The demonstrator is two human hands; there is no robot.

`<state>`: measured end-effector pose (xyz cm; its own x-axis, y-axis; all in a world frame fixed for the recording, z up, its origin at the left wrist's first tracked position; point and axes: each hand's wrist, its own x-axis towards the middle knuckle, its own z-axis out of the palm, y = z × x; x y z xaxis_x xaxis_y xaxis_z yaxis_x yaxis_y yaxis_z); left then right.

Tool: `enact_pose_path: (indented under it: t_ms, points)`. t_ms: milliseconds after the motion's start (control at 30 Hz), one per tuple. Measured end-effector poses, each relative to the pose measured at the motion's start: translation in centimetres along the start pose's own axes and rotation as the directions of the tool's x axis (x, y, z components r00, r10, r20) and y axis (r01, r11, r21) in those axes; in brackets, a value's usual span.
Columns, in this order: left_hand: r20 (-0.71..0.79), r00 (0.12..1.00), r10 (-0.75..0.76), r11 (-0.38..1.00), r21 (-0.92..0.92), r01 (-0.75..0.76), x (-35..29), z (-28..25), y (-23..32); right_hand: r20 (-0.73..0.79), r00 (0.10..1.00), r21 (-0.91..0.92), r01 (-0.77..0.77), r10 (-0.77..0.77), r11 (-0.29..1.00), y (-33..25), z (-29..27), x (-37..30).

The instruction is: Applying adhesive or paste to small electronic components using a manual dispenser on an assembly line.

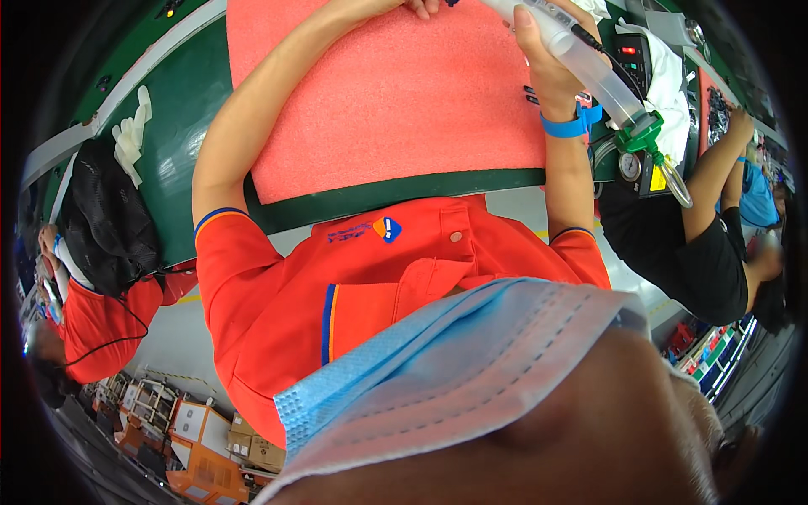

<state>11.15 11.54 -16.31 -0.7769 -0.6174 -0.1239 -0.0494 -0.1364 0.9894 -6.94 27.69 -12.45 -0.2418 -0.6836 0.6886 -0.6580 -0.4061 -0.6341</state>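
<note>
My right hand (547, 67), with a blue band at the wrist, is wrapped around a translucent dispensing syringe (599, 80) near the top right. The syringe slants down to the right, and a green adapter (644, 135) caps its lower end. The top edge of the picture cuts off my left hand (412, 7); its visible fingers are curled. Close to those fingertips is a small dark thing (452, 2) too cropped to name. Both forearms reach over a pink foam mat (404, 109) on the green table (189, 93).
Right of the mat stand a black control box (633, 59), a white cloth (669, 88) and a round gauge (629, 166). A white glove (132, 135) and black mesh bag (109, 223) lie left. Co-workers sit on both sides, one in black (686, 261), one in red (109, 328).
</note>
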Motion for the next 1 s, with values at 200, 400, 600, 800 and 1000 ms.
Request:
enact_pose_path:
  t_ms: [200, 400, 600, 800, 1000]
  points:
    - [0.005, 1.0, -0.001, 1.0, 0.009, 0.001, 0.1, 0.2, 0.0, 0.048, 0.999, -0.1, -0.001, 0.006, 0.995, -0.7, -0.3, 0.4]
    - [0.002, 1.0, 0.007, 1.0, 0.016, -0.007, 0.0, 0.1, 0.2, 0.011, 1.0, -0.008, 0.008, -0.008, 1.0, 0.0, -0.1, 0.3]
    - [0.008, 1.0, -0.001, 1.0, 0.03, 0.001, 0.2, 0.3, 0.0, 0.017, 0.999, 0.002, -0.04, 0.04, 0.999, -0.1, -0.2, 0.0]
    - [-0.007, 1.0, 0.002, 0.999, 0.037, -0.002, -0.2, 0.5, 0.3, 0.04, 0.998, -0.12, 0.05, -0.045, 0.992, -0.7, -0.6, 0.6]
    - [0.001, 1.0, 0.0, 0.999, 0.052, 0.0, 0.3, 0.3, 0.4, 0.051, 0.987, -0.199, 0.159, -0.152, 0.967, -0.4, -0.6, 1.0]
